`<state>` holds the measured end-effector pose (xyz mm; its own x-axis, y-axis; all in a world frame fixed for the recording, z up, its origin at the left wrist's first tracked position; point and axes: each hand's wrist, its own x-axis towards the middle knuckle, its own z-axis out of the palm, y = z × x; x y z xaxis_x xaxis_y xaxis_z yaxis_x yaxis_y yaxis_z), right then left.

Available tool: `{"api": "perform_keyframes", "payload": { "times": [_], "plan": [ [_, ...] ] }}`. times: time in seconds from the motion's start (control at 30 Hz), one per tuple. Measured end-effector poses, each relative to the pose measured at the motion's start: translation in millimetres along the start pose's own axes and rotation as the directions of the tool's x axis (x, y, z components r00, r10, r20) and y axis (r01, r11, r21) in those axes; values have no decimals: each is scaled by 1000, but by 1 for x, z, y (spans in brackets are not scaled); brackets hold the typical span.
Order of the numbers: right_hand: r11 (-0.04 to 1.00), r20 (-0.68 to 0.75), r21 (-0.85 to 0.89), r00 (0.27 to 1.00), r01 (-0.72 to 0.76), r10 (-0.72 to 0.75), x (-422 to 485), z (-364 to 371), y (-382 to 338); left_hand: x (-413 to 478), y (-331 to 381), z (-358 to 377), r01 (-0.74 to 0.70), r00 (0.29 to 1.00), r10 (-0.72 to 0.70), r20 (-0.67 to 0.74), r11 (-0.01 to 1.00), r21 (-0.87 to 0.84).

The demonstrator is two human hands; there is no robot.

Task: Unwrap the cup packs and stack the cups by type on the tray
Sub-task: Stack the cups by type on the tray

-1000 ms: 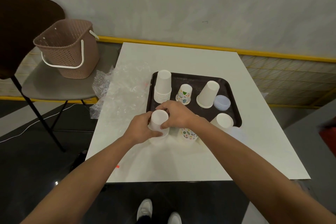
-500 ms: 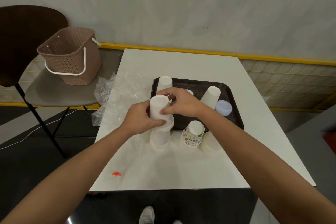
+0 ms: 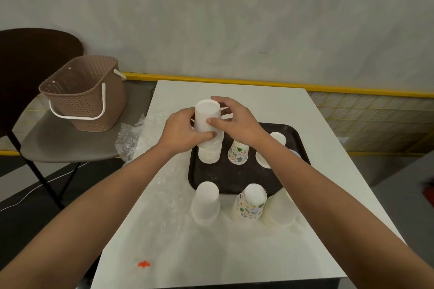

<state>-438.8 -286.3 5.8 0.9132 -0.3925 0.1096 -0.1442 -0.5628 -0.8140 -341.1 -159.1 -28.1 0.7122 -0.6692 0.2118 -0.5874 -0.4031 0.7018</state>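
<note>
Both hands have carried the plain white cups up from the near table edge, over to the white stack at the tray's ten o'clock corner, leaving a shorter white stack behind on the table.

The table is white and square, set against a grey wall with a yellow strip along its foot. Crumpled clear wrap spreads over the table's nine o'clock side. A small red scrap lies near the seven o'clock corner. At ten o'clock, off the table, a brown basket with a white handle stands on a chair.

The dark tray is partly covered by the right forearm, which hides most of a white cup and a bluish item (barely an edge shows). A pale stack at the tray's five o'clock is washed out and hard to read. A patterned cup stands upside down mid-tray; a patterned stack stands just off the tray's near rim.

The left hand wraps the held cups' side, fingers curled tight. The right hand pinches them from the other side, thumb pressed on the wall, fingers arched over the top. The held cups sit inverted on the tray stack.
</note>
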Motion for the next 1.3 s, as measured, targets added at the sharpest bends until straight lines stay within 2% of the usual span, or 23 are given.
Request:
{"api": "perform_keyframes", "payload": {
  "times": [0.23,0.4,0.7,0.83,1.07,1.3],
  "plan": [
    [999,-67,-35,997,-30,28,34,-1,14,46,-7,16,21,999,-21,-31,1000,0],
    [996,-79,-50,994,-79,75,48,5,28,61,-20,31,15,1000,-16,23,999,49],
    [973,64,-122,977,-196,205,50,14,59,54,-45,58,92,977,-109,182,991,99],
    [949,113,-236,964,-208,240,47,25,69,48,-56,67,127,963,-147,225,987,99],
    [942,90,-269,968,-203,234,44,30,71,42,-55,65,165,956,-168,242,986,35],
    [954,-38,-230,982,-191,188,26,19,57,13,-46,40,173,977,-155,146,978,-115]
  ]
}}
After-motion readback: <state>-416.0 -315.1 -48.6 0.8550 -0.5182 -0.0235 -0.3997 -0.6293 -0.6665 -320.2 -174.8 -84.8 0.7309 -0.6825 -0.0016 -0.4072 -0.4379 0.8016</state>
